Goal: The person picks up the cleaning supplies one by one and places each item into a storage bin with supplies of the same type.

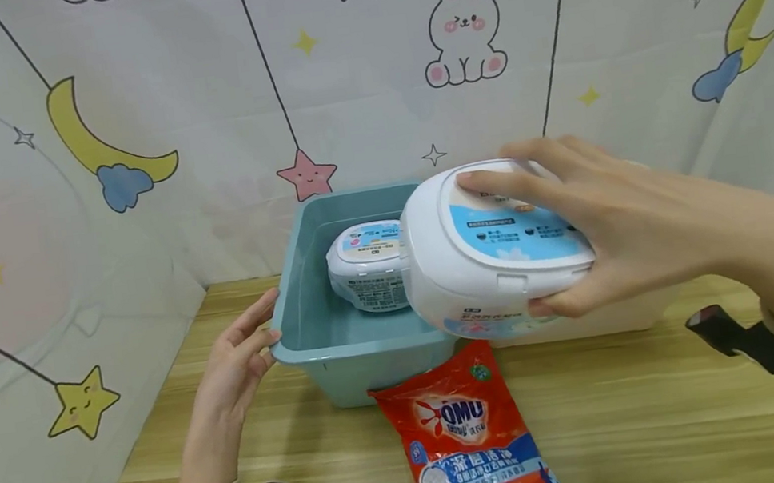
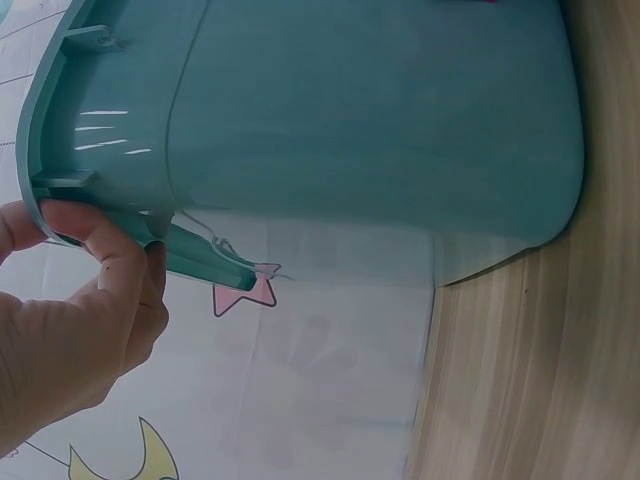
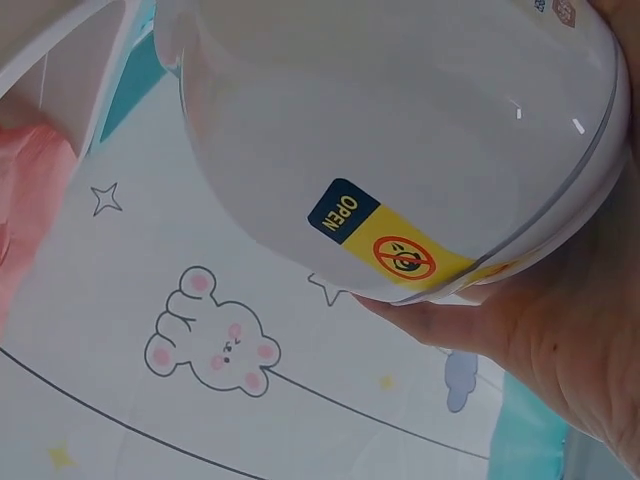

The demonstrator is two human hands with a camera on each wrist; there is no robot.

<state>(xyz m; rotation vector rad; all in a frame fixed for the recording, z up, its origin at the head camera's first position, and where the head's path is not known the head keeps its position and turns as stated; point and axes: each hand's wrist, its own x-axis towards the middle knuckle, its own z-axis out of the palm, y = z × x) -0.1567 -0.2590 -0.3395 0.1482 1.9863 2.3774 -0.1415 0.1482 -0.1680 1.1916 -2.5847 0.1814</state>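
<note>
My right hand (image 1: 615, 205) grips a white lidded plastic tub (image 1: 433, 260) with a blue label, spread across its lid with the thumb along the near side. The tub is tilted and held up over the right side of a teal plastic bin (image 1: 366, 365). In the right wrist view, the tub (image 3: 400, 130) shows a yellow and black "OPEN" sticker. My left hand (image 1: 235, 365) pinches the bin's left rim; in the left wrist view its fingers (image 2: 100, 235) hook around that rim. Inside the bin stands a similar tub (image 1: 370, 280), partly hidden by the held one.
A red and blue detergent bag (image 1: 464, 425) lies on the wooden table (image 1: 632, 405), against the front of the teal bin. To the right stands a white bin (image 1: 614, 316), mostly hidden behind the held tub. A printed cloth (image 1: 366, 75) hangs behind everything.
</note>
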